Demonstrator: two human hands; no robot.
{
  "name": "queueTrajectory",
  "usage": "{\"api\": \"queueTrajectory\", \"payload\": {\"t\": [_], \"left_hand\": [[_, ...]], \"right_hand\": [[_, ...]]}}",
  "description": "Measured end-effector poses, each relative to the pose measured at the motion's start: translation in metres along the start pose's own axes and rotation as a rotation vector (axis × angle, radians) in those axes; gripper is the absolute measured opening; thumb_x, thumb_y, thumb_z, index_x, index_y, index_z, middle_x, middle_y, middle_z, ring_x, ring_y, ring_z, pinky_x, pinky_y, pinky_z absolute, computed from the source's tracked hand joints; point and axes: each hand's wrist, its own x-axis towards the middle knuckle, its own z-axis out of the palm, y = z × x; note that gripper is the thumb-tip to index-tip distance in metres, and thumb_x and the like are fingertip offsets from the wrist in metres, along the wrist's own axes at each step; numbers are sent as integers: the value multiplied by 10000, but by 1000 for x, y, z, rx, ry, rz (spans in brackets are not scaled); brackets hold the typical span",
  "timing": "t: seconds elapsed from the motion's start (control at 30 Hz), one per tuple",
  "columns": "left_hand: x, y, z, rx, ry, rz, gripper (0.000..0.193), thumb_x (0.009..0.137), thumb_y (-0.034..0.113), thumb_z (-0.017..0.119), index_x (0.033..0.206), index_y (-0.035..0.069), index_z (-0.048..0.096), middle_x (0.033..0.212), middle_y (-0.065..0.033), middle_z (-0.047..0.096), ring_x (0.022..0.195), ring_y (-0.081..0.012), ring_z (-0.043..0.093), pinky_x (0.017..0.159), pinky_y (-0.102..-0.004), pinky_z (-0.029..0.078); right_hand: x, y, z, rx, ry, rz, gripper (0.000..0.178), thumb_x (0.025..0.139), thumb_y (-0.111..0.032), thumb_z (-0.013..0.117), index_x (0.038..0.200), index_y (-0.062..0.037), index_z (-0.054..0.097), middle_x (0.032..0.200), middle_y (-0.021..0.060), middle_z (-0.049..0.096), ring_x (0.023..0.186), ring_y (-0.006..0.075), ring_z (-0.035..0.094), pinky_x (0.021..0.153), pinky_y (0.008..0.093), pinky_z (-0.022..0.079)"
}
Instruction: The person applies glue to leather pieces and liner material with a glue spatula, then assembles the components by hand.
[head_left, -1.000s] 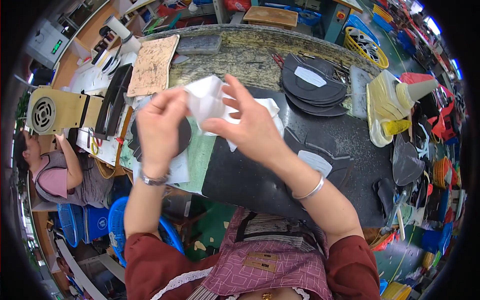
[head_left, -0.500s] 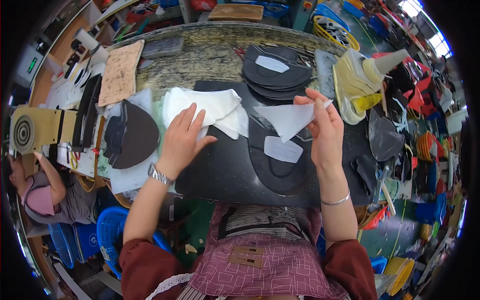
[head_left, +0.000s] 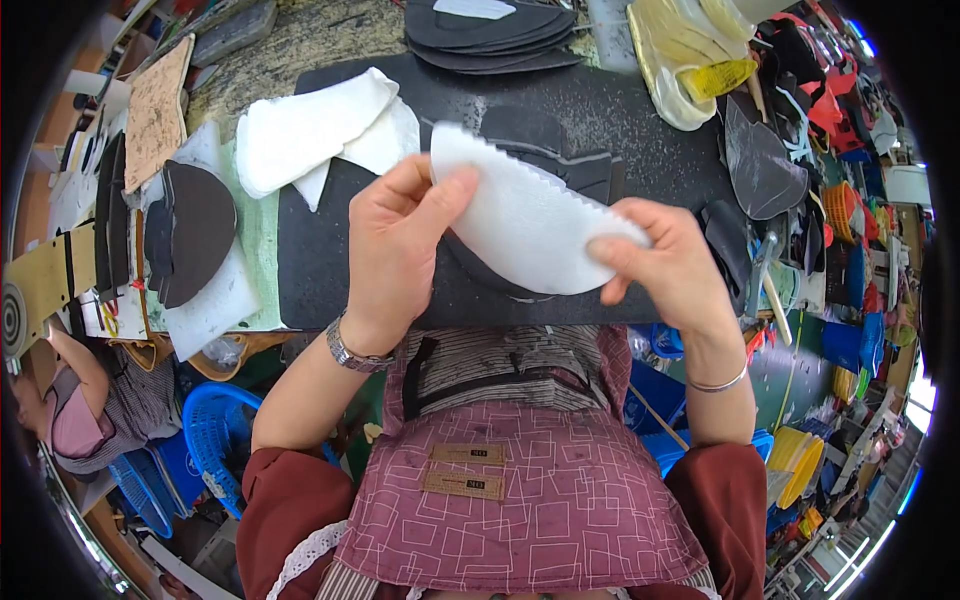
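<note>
A white, crescent-shaped sheet (head_left: pixel 525 220) with a zigzag upper edge is stretched between my hands, above the black work slab (head_left: pixel 315 265). My left hand (head_left: pixel 395 235) pinches its left end between thumb and fingers. The opposite end is pinched in my right hand (head_left: pixel 675 258). Beneath the sheet lies a dark curved piece (head_left: pixel 520 130), mostly covered by it. Left of my left hand, a loose pile of white sheets (head_left: pixel 310 135) rests partly on the slab. Farther back sits a stack of dark curved pieces (head_left: pixel 490 48) with a pale patch on top.
At the far right stands a glue-coated container (head_left: pixel 665 60) with a yellow-handled tool (head_left: pixel 718 78). A hammer (head_left: pixel 768 275) and dark scraps (head_left: pixel 765 160) lie at the right. More dark pieces (head_left: pixel 200 230) lie left. Blue basket (head_left: pixel 215 430) below; another person (head_left: pixel 90 400) sits at left.
My left hand has left the white pile and taken hold of the sheet that hung from my right hand. The sheet is now spread between both hands, and the view has shifted.
</note>
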Motion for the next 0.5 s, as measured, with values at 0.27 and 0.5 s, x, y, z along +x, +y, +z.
{"api": "queueTrajectory", "payload": {"t": [0.27,0.5], "left_hand": [[-7,-29,-18,743,7,11,517,799,4,624,1259,8,388,660,-3,555,566,-37,508,491,-181,405],[-2,-42,-19,901,24,38,594,752,7,650,1281,32,382,610,3,512,535,-66,505,507,-228,413]], "right_hand": [[32,41,-6,-160,155,91,190,801,-161,676,856,13,624,673,39,613,502,58,542,455,189,441],[50,54,-5,-276,171,106,182,766,-146,677,807,18,612,607,48,590,463,77,536,417,221,431]]}}
